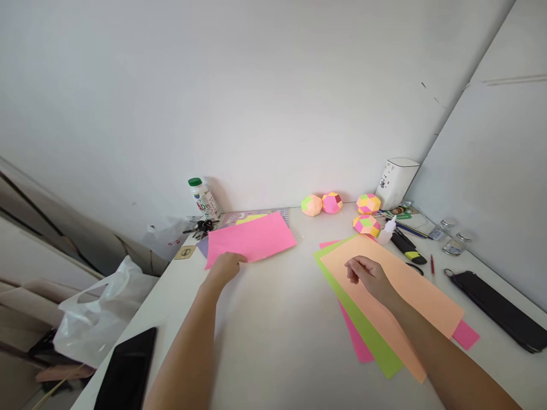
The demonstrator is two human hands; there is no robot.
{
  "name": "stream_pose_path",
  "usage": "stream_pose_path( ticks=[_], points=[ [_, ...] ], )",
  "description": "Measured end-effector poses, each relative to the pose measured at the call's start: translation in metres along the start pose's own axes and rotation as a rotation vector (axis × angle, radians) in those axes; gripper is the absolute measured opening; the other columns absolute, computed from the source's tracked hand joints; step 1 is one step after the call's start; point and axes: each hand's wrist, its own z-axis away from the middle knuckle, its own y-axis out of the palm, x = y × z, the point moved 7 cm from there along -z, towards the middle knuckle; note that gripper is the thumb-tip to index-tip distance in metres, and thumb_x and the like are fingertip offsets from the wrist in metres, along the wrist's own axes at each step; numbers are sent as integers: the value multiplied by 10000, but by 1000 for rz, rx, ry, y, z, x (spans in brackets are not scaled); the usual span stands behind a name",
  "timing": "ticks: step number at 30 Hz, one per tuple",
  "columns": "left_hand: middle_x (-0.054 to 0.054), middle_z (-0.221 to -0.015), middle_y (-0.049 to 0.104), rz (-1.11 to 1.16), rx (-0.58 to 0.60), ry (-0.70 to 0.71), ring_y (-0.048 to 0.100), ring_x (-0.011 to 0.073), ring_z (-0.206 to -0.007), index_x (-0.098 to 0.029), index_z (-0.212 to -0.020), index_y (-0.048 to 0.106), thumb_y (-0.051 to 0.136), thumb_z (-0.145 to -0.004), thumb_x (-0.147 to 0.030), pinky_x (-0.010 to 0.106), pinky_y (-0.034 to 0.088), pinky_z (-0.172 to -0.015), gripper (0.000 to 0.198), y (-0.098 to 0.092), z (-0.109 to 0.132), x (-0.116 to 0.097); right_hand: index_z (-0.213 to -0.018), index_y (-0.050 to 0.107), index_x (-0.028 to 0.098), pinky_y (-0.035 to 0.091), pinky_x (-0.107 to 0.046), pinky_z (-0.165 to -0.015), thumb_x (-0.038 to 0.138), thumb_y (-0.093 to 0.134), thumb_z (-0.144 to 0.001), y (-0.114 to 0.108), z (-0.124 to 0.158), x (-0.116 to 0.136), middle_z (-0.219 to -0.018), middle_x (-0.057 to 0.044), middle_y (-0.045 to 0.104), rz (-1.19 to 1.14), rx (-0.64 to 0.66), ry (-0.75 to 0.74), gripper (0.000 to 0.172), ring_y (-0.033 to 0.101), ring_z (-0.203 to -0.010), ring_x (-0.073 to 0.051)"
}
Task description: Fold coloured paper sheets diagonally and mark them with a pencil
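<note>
My left hand (226, 266) grips the near edge of a pink paper sheet (252, 236) that lies on the white table (277, 319) at the back left. My right hand (370, 276) hovers with fingers loosely curled over an orange sheet (410, 296), holding nothing I can see. The orange sheet tops a stack with a green sheet (367, 330) and another pink sheet (356, 341) under it.
Several coloured paper balls (331, 202) sit at the back by the wall, near a white box (395, 182). A bottle (203, 198), keys (200, 228), glue bottle (388, 230), pens, a black case (499, 310), a phone (128, 370) and a plastic bag (98, 313) surround the sheets.
</note>
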Motion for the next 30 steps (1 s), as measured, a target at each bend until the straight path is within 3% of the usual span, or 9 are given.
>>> stream_pose_path(
  ticks=[4, 9, 12, 15, 18, 20, 22, 25, 30],
  points=[
    [77, -1202, 576, 12, -65, 12, 590, 197, -1019, -190, -1142, 582, 544, -925, -345, 399, 514, -870, 269, 3, -4, -4, -779, 622, 181, 472, -270, -538, 544, 548, -847, 0, 0, 1, -658, -5, 564, 10, -1, -10, 377, 536, -591, -131],
    [96, -1306, 512, -23, -190, -79, 531, 246, -1146, -185, -1226, 534, 560, -915, -347, 488, 450, -962, 351, 13, -10, 3, -788, 627, 180, 481, -268, -527, 552, 542, -845, 0, 1, 3, -652, -10, 569, 8, -5, -20, 386, 539, -593, -135],
    [112, -1414, 430, -30, -204, -120, 418, 289, -1287, -184, -1290, 499, 538, -917, -386, 538, 338, -1055, 426, 20, -11, 7, -777, 617, 180, 482, -271, -534, 550, 530, -849, 3, 1, 3, -645, -7, 567, 38, 10, -13, 386, 532, -581, -131],
    [137, -1488, 353, -30, -192, -138, 274, 325, -1387, -167, -1344, 481, 457, -925, -449, 496, 246, -1114, 506, 25, -11, 8, -753, 610, 185, 490, -281, -552, 552, 503, -857, 5, 0, 6, -642, -7, 568, 112, 19, -9, 397, 539, -581, -134],
    [149, -1499, 338, -30, -204, -167, 241, 347, -1401, -150, -1363, 474, 401, -909, -475, 480, 217, -1120, 563, 27, -13, 8, -759, 640, 201, 514, -313, -637, 529, 529, -848, -1, 2, 13, -717, -29, 625, 179, 21, 4, 358, 588, -688, -169],
    [160, -1486, 357, -22, -230, -191, 256, 357, -1393, -137, -1356, 481, 391, -894, -477, 490, 219, -1114, 582, 27, -15, 8, -844, 675, 232, 525, -362, -746, 501, 546, -848, -10, 7, 19, -885, -52, 671, 290, 40, -12, 298, 613, -868, -215],
    [183, -1465, 382, -4, -272, -211, 267, 376, -1383, -117, -1328, 507, 401, -875, -482, 508, 230, -1103, 591, 25, -14, 8, -1011, 671, 270, 500, -437, -881, 487, 546, -855, -22, 19, 20, -1131, -70, 640, 468, 57, -43, 295, 564, -1096, -266],
    [222, -1457, 365, 28, -379, -225, 212, 408, -1392, -82, -1274, 541, 435, -853, -458, 557, 217, -1092, 574, 20, -9, 8, -1242, 570, 277, 403, -523, -1028, 492, 537, -862, -31, 43, 4, -1398, -94, 474, 714, 108, -23, 439, 407, -1311, -315],
    [217, -1480, 296, 82, -565, -148, 94, 366, -1430, -91, -1279, 505, 441, -859, -346, 580, 111, -1122, 495, 9, 3, -4, -1358, 469, 156, 212, -562, -1135, 436, 461, -895, -3, 74, -25, -1533, -159, 259, 932, 274, 97, 541, 149, -1435, -353]
  ],
)
